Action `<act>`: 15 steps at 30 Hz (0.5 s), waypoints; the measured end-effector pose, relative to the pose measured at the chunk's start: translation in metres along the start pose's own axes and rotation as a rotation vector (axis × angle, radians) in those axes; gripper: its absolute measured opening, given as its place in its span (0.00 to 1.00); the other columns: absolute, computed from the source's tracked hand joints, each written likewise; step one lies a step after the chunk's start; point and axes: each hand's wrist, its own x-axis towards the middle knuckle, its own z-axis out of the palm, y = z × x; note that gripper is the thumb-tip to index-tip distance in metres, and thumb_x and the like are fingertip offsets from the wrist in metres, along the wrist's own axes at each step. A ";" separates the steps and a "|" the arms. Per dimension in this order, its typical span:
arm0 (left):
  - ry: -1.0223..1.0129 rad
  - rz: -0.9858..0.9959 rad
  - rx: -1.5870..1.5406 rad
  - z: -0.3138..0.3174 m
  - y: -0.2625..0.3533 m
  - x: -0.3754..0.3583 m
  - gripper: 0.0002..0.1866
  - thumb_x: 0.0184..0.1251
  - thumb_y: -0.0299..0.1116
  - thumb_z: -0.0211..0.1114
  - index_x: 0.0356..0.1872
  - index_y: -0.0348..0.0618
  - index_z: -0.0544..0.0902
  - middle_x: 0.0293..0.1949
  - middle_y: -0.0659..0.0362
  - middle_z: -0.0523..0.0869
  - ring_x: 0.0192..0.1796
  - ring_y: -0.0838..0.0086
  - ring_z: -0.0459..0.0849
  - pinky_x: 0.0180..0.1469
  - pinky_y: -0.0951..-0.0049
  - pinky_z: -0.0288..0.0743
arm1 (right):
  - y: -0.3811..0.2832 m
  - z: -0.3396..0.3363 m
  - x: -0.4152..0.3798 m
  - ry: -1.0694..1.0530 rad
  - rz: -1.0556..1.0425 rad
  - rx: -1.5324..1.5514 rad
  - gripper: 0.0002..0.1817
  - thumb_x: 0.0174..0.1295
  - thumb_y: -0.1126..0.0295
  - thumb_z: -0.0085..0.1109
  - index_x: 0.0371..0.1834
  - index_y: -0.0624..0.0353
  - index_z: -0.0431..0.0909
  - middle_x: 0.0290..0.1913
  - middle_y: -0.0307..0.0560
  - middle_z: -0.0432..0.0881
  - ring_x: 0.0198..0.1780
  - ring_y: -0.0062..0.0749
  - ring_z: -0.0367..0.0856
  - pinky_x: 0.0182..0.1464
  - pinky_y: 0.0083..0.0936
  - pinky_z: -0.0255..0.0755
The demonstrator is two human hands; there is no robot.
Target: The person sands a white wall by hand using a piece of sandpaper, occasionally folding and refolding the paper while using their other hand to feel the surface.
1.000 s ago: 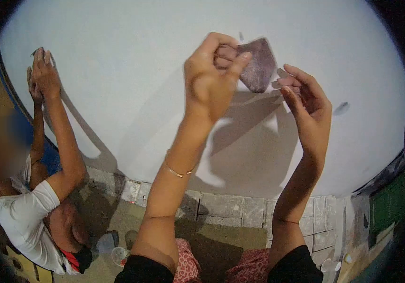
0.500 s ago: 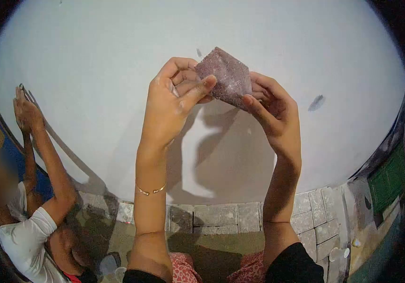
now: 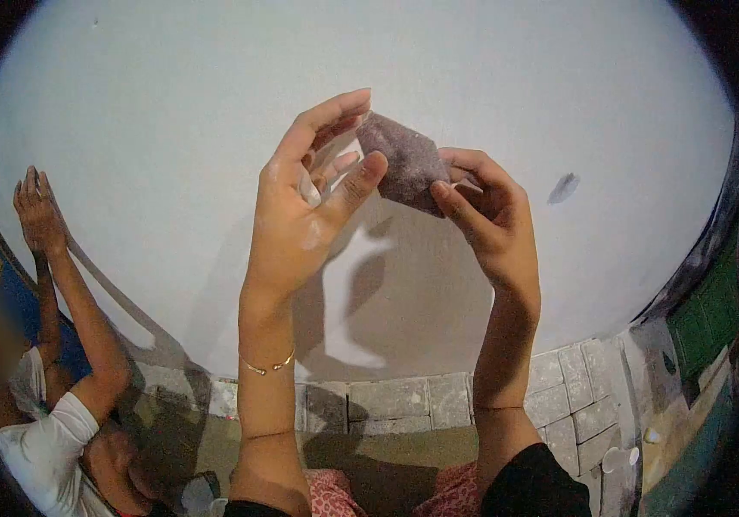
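A folded piece of purplish-grey sandpaper (image 3: 408, 164) is held up in front of the white wall. My right hand (image 3: 494, 207) pinches its right edge between thumb and fingers. At its left side, my left hand (image 3: 296, 207) has its fingers apart, the thumb overlapping the lower left edge and the index fingertip right by the top corner. White dust marks the left hand, and a thin gold bracelet (image 3: 268, 366) circles that wrist.
The white wall (image 3: 507, 69) fills the view ahead, with a grey smudge (image 3: 564, 188) at right. Paving blocks (image 3: 391, 401) run along its foot. On the left a person in a white shirt (image 3: 51, 444) has hands raised to the wall. A white cup-like object (image 3: 619, 459) lies lower right.
My left fingers have spread and loosened from the sandpaper, which has shifted slightly down and tilted. My right hand keeps its pinch. The other person's hands have shifted slightly in view.
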 end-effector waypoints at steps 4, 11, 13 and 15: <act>-0.007 0.003 0.008 0.003 -0.003 0.000 0.29 0.59 0.41 0.69 0.59 0.40 0.73 0.59 0.49 0.75 0.65 0.60 0.71 0.66 0.58 0.65 | 0.002 0.000 0.000 -0.061 0.043 0.060 0.14 0.63 0.74 0.61 0.51 0.64 0.76 0.39 0.43 0.82 0.43 0.23 0.81 0.48 0.21 0.75; -0.070 0.050 0.070 -0.002 -0.012 -0.002 0.32 0.49 0.43 0.76 0.59 0.57 0.77 0.66 0.53 0.65 0.67 0.58 0.65 0.65 0.49 0.63 | 0.004 -0.005 0.002 -0.084 0.071 0.010 0.13 0.62 0.75 0.61 0.49 0.66 0.76 0.39 0.45 0.83 0.43 0.23 0.81 0.48 0.22 0.76; -0.081 0.095 0.112 0.000 -0.012 -0.004 0.33 0.46 0.44 0.78 0.58 0.61 0.78 0.67 0.55 0.62 0.68 0.57 0.63 0.65 0.47 0.63 | 0.004 -0.005 0.002 -0.074 0.047 0.032 0.13 0.62 0.75 0.61 0.49 0.66 0.76 0.39 0.46 0.83 0.43 0.23 0.81 0.47 0.22 0.76; -0.064 0.220 0.407 0.004 -0.010 -0.005 0.33 0.39 0.46 0.80 0.54 0.65 0.81 0.67 0.58 0.63 0.66 0.57 0.65 0.64 0.49 0.65 | 0.003 -0.005 0.002 -0.060 0.039 0.104 0.15 0.61 0.76 0.61 0.51 0.65 0.75 0.39 0.46 0.83 0.43 0.23 0.81 0.45 0.22 0.75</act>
